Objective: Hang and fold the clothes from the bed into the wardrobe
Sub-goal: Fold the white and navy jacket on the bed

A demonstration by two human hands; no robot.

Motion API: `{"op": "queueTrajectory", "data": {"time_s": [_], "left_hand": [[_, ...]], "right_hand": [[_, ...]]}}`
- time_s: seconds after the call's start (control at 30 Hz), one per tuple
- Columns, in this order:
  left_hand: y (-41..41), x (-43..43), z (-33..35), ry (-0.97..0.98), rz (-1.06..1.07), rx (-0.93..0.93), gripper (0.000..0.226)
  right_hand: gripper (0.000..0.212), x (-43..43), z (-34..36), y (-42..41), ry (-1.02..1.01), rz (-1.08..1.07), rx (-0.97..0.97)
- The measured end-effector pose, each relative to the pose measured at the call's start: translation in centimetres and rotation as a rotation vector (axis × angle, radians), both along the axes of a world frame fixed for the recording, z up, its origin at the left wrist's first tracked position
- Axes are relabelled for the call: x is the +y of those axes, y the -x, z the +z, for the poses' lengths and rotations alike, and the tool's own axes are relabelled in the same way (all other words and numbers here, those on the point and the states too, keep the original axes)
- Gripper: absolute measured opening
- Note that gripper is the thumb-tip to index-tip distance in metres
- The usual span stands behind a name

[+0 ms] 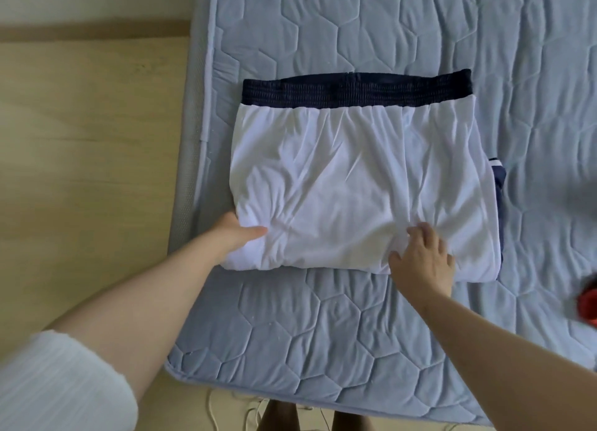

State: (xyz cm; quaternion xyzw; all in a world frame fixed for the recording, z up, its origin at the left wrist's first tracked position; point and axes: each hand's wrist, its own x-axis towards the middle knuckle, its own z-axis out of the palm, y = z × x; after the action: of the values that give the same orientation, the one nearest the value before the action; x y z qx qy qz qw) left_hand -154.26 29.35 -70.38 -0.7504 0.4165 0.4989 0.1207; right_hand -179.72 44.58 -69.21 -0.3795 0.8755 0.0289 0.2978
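l hand [239,233] grips the near-left corner of the folded white garment [355,178], thumb on top, fingers tucked under. r hand [423,259] lies flat, fingers spread, on its near-right part. garment sits by the bed's [290,333] left edge w/ navy waistband [355,89] on the far side.

No writing, label, brand mark or number can be read anywhere. The folded white garment with a dark navy elastic waistband [355,178] shows only plain cloth, and the pale blue quilted bed cover [323,333] carries only stitched hexagon seams.
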Motion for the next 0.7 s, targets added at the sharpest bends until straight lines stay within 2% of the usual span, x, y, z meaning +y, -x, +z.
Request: {"op": "queueTrajectory", "data": {"time_s": [0.07, 0.13, 0.23, 0.3, 0.37, 0.43, 0.53, 0.57, 0.6, 0.7], "left_hand": [[0.3, 0.4, 0.4, -0.077, 0.011, -0.009, 0.077], [1.0, 0.4, 0.6, -0.047, 0.065, 0.015, 0.074], [1.8, -1.0, 0.8, 0.080, 0.320, 0.142, 0.066], [1.9, -1.4, 0.9, 0.113, 0.339, 0.213, 0.063], [2.0, -0.8, 0.8, 0.098, 0.330, 0.272, 0.056], [2.4, 0.6, 0.5, 0.095, 0.343, 0.279, 0.046], [3.5, 3.8, -0.1, 0.092, 0.298, 0.106, 0.046], [3.8, 4.9, -0.3, 0.066, 0.265, 0.053, 0.050], [4.1, 5.9, -0.3, 0.029, 0.229, 0.022, 0.051], [4.6, 7.6, -0.1, 0.007, 0.249, 0.070, 0.040]], "right_hand": [[0.025, 0.6, 0.7, -1.5, 0.170, -0.347, -0.041], [0.004, 1.1, 0.7, -3.5, 0.186, -0.599, -0.279], [0.020, 1.1, -0.1, -6.1, 0.035, -0.909, -0.648], [0.034, -0.1, -0.6, -6.6, -0.036, -1.186, -0.857], [0.043, -1.2, -1.1, -6.7, -0.036, -1.366, -0.949], [0.050, -1.7, -1.5, -6.6, 0.051, -1.512, -0.898], [0.050, -1.3, -1.9, -5.4, 0.224, -1.627, -0.730], [0.043, -0.7, -1.9, -4.8, 0.248, -1.599, -0.668], [0.046, 0.0, -1.9, -4.1, 0.241, -1.536, -0.607], [0.053, 3.1, -1.9, -1.6, 0.185, -1.394, -0.450]]}}
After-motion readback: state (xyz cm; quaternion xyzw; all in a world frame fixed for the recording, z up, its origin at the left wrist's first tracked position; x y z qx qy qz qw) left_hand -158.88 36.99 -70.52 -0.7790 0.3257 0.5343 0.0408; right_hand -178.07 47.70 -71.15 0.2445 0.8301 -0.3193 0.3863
